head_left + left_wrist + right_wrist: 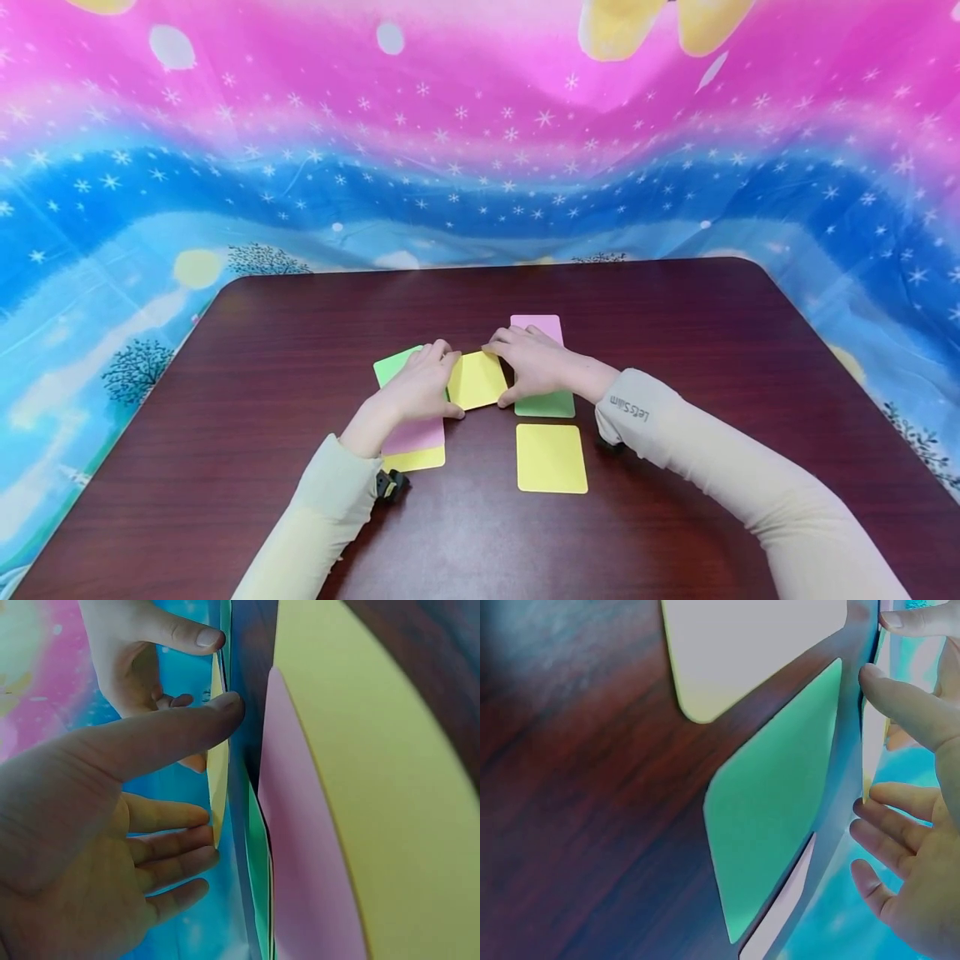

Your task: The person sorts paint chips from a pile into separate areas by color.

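Observation:
A yellow square card (477, 381) with rounded corners is held between the two hands, seen nearly edge-on in both wrist views. My left hand (420, 383) grips its left side, thumb at the near corner and fingertips (201, 859) at the far one. On the other side my right hand (534, 364) holds it the same way, thumb near and fingers far. Below the left hand lie a green card (396, 367), a pink card (416, 437) and a yellow card edge (424, 459), overlapping. The right hand partly hides a pink card (542, 325) and a green card (545, 406).
A second yellow card (552, 458) lies flat nearer the front, below the green one on the right. All rest on a dark red wooden table (645, 308). A colourful printed cloth (480, 167) hangs behind the table's far edge and around its sides.

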Demonstrator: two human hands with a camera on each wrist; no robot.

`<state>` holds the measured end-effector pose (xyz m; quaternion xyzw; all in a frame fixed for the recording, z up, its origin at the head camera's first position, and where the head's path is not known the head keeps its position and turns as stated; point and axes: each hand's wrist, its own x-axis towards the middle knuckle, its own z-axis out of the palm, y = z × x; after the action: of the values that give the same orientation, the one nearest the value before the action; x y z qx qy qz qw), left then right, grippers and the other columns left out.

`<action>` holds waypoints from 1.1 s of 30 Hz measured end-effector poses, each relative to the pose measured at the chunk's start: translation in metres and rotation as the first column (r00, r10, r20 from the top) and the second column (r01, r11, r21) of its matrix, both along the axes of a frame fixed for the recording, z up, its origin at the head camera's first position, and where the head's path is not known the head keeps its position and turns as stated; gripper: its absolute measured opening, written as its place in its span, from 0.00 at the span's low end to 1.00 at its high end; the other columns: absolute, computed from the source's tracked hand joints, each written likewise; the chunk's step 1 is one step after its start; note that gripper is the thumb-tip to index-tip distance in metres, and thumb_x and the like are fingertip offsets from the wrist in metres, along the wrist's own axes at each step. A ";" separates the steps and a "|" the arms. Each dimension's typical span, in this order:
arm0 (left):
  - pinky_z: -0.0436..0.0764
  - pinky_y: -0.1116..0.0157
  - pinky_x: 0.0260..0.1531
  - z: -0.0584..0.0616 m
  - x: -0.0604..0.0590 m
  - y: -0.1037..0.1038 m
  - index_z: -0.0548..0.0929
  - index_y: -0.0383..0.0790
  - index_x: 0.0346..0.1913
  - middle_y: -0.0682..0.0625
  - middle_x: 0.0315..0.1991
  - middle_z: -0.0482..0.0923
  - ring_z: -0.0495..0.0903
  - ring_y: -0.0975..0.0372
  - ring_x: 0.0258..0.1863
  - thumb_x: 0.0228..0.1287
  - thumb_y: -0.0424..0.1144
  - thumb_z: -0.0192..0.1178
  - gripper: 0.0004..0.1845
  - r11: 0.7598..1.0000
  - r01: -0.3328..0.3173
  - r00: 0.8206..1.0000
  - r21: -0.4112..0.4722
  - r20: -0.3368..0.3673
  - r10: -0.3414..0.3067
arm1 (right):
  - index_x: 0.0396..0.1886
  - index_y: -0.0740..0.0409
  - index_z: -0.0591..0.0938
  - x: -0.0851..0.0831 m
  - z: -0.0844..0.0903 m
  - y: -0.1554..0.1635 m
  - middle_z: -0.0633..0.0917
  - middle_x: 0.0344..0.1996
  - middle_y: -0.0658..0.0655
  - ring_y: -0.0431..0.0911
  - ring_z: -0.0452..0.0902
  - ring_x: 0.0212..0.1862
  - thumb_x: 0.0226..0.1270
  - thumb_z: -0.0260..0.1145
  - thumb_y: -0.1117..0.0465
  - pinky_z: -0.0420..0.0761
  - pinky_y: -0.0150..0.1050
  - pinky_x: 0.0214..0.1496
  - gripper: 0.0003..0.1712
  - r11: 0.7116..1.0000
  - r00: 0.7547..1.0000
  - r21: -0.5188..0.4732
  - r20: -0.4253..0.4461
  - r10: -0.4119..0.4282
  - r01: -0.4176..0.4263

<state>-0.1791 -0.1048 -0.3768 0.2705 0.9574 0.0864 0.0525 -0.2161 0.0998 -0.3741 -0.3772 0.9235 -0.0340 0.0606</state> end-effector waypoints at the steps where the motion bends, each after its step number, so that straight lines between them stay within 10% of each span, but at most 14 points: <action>1: 0.65 0.60 0.48 0.000 0.000 0.000 0.66 0.30 0.61 0.44 0.49 0.65 0.66 0.55 0.46 0.41 0.53 0.71 0.46 1.000 0.000 1.000 0.001 0.003 0.000 | 0.60 0.55 0.71 0.000 0.001 0.001 0.72 0.54 0.52 0.45 0.65 0.55 0.40 0.71 0.36 0.65 0.44 0.53 0.48 1.000 1.000 0.000 -0.003 0.001 -0.001; 33: 0.67 0.61 0.46 0.009 0.018 0.031 0.70 0.33 0.57 0.47 0.46 0.65 0.67 0.57 0.45 0.38 0.54 0.71 0.43 0.987 0.160 0.987 0.008 -0.028 -0.159 | 0.53 0.54 0.75 0.040 0.005 0.043 0.74 0.48 0.49 0.43 0.65 0.50 0.34 0.73 0.36 0.63 0.42 0.49 0.45 0.992 0.998 -0.110 -0.019 -0.060 0.058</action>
<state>-0.1607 -0.0739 -0.3677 0.3477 0.9329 0.0831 0.0446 -0.1762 0.1432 -0.3693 -0.3529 0.9316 -0.0820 0.0288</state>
